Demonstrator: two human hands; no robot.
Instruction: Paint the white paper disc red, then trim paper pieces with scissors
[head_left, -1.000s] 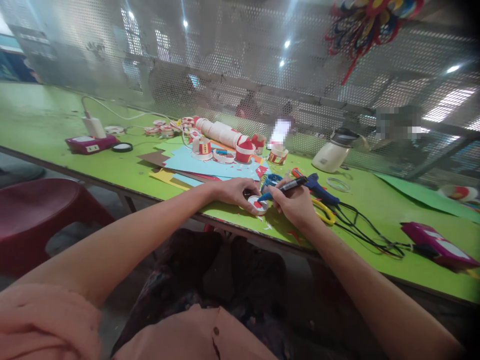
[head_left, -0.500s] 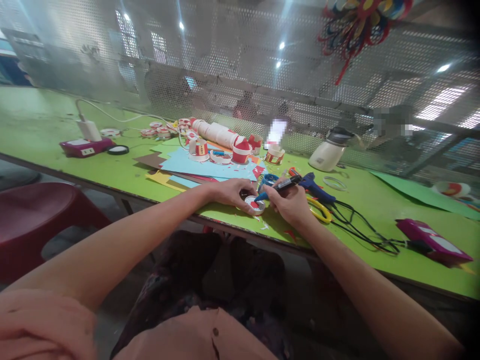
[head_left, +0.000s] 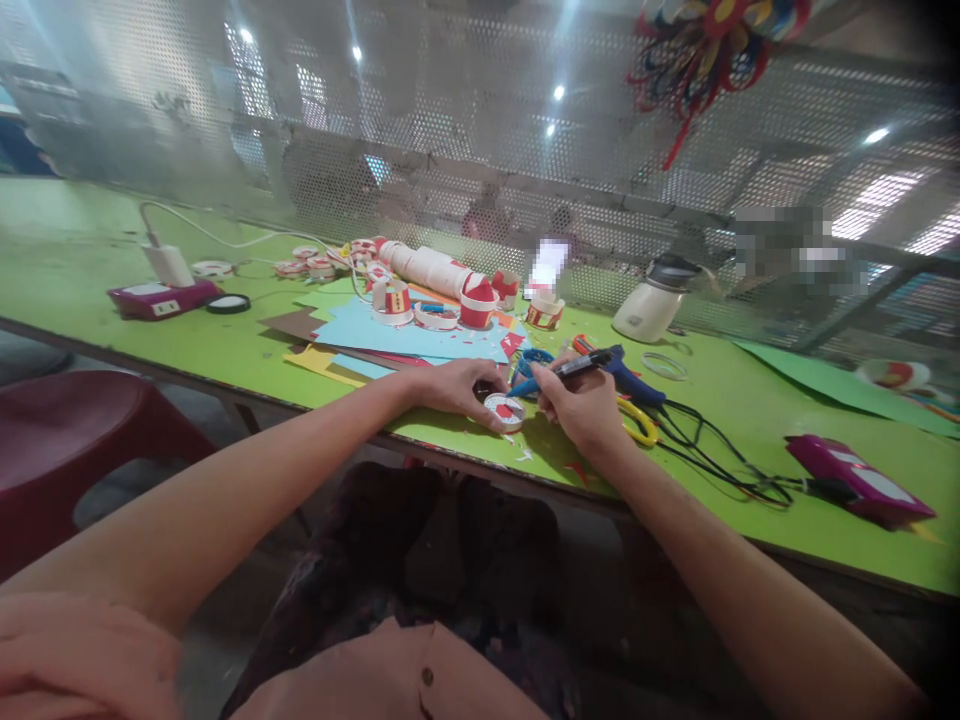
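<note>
My left hand [head_left: 459, 387] rests on the green table [head_left: 225, 345] with its fingers curled round a small white disc with a red patch [head_left: 504, 410], pinning it near the front edge. My right hand [head_left: 583, 408] grips a black marker with a blue tip [head_left: 564, 371], the tip slanting down to the disc's right side. Just behind the hands lie a blue glue gun [head_left: 628, 377] and yellow-handled scissors [head_left: 639, 423].
Sheets of coloured paper [head_left: 405, 338] with red and white paper cups [head_left: 475, 298] lie beyond the hands. A white jug [head_left: 651, 302] stands at the back, black cables [head_left: 720, 460] and a purple box [head_left: 859, 478] to the right, a charger [head_left: 166, 268] to the left, a red stool [head_left: 90, 430] below.
The view has drifted slightly; both hands stay on the disc, with the marker tip shifting a little over it.
</note>
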